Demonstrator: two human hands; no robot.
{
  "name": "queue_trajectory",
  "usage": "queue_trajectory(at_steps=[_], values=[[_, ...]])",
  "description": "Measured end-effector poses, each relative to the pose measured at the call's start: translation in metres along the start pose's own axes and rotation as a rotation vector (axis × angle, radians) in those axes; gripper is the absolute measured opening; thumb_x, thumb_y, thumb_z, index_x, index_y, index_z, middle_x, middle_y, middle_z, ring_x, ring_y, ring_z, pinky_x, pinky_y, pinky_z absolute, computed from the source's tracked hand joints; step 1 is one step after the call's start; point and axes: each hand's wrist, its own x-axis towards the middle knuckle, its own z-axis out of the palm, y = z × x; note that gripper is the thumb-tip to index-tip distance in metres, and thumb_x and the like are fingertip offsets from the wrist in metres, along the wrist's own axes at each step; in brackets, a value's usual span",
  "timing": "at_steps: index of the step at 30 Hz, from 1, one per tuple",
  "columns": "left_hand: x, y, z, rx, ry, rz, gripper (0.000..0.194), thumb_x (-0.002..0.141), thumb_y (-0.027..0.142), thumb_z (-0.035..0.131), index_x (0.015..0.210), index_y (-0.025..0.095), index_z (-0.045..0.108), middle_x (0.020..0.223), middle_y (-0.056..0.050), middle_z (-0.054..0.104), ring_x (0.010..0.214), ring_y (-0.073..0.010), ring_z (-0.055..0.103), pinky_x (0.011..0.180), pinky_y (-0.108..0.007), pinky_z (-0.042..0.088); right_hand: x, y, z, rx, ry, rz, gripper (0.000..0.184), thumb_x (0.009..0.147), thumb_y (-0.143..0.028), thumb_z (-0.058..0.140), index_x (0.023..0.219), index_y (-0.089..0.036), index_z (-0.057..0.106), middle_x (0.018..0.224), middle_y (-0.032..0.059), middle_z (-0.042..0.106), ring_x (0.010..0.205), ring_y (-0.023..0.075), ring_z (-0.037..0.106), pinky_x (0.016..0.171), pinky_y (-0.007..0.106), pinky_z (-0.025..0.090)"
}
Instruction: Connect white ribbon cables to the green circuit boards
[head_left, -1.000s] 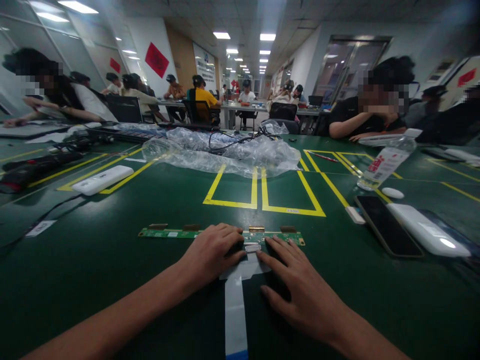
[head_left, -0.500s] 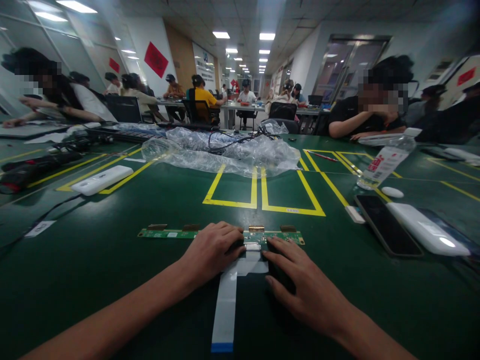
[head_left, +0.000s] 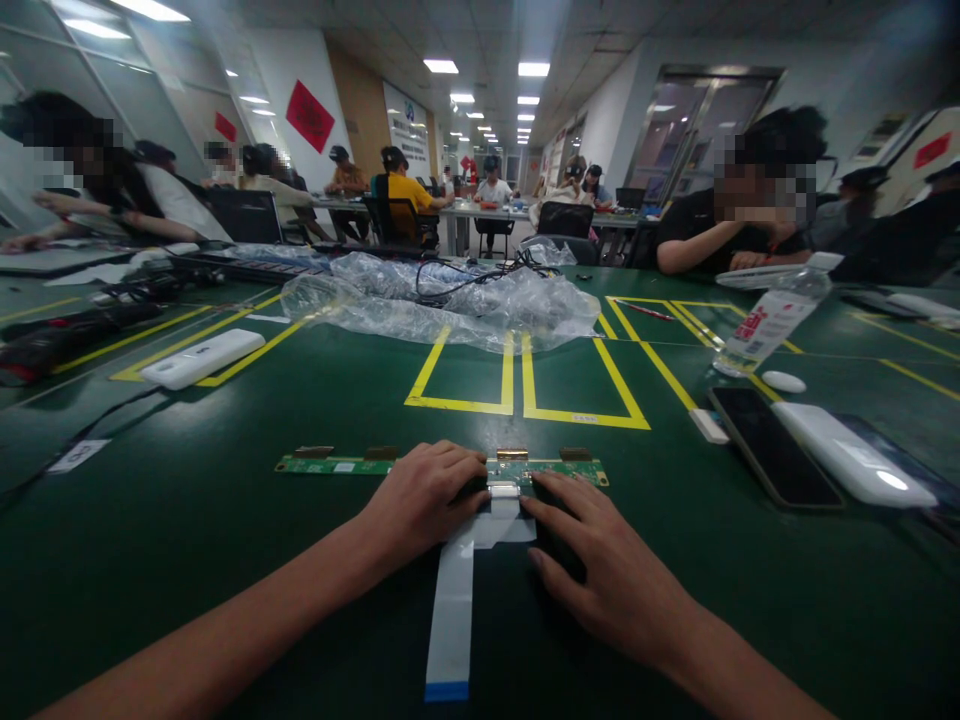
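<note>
A long, narrow green circuit board (head_left: 322, 465) lies across the table in front of me. At its middle, a white flat ribbon cable (head_left: 450, 620) meets a silvery connector (head_left: 505, 491). The cable folds sideways and runs toward me, ending in a blue tip. My left hand (head_left: 431, 490) is bent over the board, fingers together, with its thumb and fingertips closed at the left end of the cable's plug. On the other side, my right hand (head_left: 600, 550) has its fingers spread, and its fingertips touch the board and the plug's right end. The left palm's underside is hidden.
Crumpled clear plastic wrap (head_left: 450, 300) with black cables lies beyond the board. To the right are a phone (head_left: 772, 447), a white power bank (head_left: 851, 455) and a tilted bottle (head_left: 776, 315). Another white device (head_left: 204, 359) is at left. Co-workers sit across the table.
Both hands stay at the connector with barely any motion. My right fingertips have shifted very slightly left, and the view has tilted a little.
</note>
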Motion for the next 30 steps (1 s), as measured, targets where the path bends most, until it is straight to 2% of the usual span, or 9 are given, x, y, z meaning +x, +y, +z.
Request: queue_trajectory(at_steps=[11, 23, 30], values=[[0.000, 0.002, -0.001, 0.056, -0.011, 0.000, 0.019, 0.093, 0.024, 0.060, 0.111, 0.020, 0.064, 0.117, -0.004, 0.067, 0.099, -0.0227, 0.061, 0.085, -0.041, 0.048, 0.003, -0.003, -0.002, -0.004, 0.011, 0.017, 0.049, 0.091, -0.040, 0.056, 0.138, -0.030, 0.054, 0.151, 0.0065, 0.043, 0.139, 0.0297, 0.036, 0.114, 0.056, 0.029], [0.001, 0.013, -0.005, 0.116, 0.008, 0.022, 0.014, 0.094, 0.021, 0.059, 0.104, 0.019, 0.067, 0.114, -0.006, 0.069, 0.097, -0.0227, 0.063, 0.081, -0.037, 0.050, 0.006, -0.006, 0.000, -0.022, 0.101, -0.001, 0.041, 0.091, -0.030, 0.055, 0.132, -0.026, 0.059, 0.142, 0.0075, 0.052, 0.131, 0.0280, 0.045, 0.109, 0.053, 0.036], [0.001, 0.012, -0.005, 0.120, 0.008, 0.025, 0.011, 0.094, 0.022, 0.059, 0.101, 0.018, 0.066, 0.110, -0.007, 0.070, 0.095, -0.0233, 0.063, 0.079, -0.038, 0.049, 0.007, -0.002, 0.000, -0.007, 0.127, -0.033, 0.038, 0.094, -0.028, 0.052, 0.130, -0.026, 0.060, 0.139, 0.0077, 0.055, 0.129, 0.0263, 0.047, 0.108, 0.052, 0.038]])
